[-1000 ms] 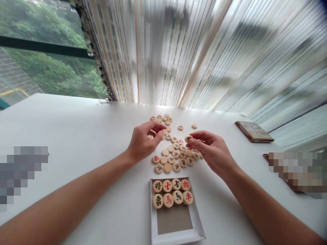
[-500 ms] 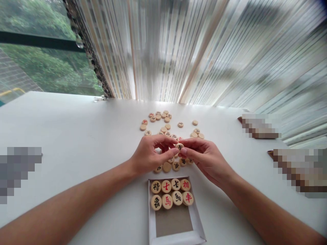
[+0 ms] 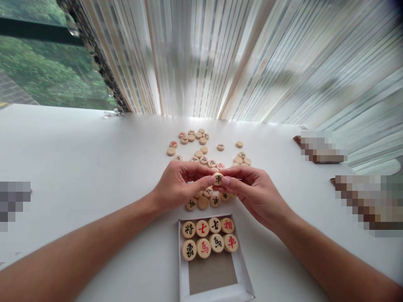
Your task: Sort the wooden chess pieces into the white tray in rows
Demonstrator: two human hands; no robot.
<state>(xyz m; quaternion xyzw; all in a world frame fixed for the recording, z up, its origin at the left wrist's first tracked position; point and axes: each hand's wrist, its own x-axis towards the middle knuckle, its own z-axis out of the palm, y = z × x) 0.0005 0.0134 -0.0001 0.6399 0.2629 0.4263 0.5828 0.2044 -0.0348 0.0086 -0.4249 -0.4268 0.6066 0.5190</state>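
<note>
A round wooden chess piece (image 3: 218,179) with a black character is pinched between the fingertips of my left hand (image 3: 179,186) and my right hand (image 3: 255,193), above the table. Both hands are closed on it, face turned toward me. Under and beyond the hands lies a loose scatter of wooden chess pieces (image 3: 201,147), some face up, some face down. Close to me a shallow white box (image 3: 244,272) holds two rows of pieces (image 3: 209,237) with black and red characters; its near half shows bare cardboard.
The white table (image 3: 78,159) runs back to a striped curtain (image 3: 239,58) and a window with trees at the left. Brown flat things, partly blurred out, lie at the right (image 3: 321,149). A blurred patch sits at the left edge.
My right hand brought a piece from the pile toward the left hand; both hands now hold it together. The piece has turned so its black character faces me. The view has tilted slightly.
</note>
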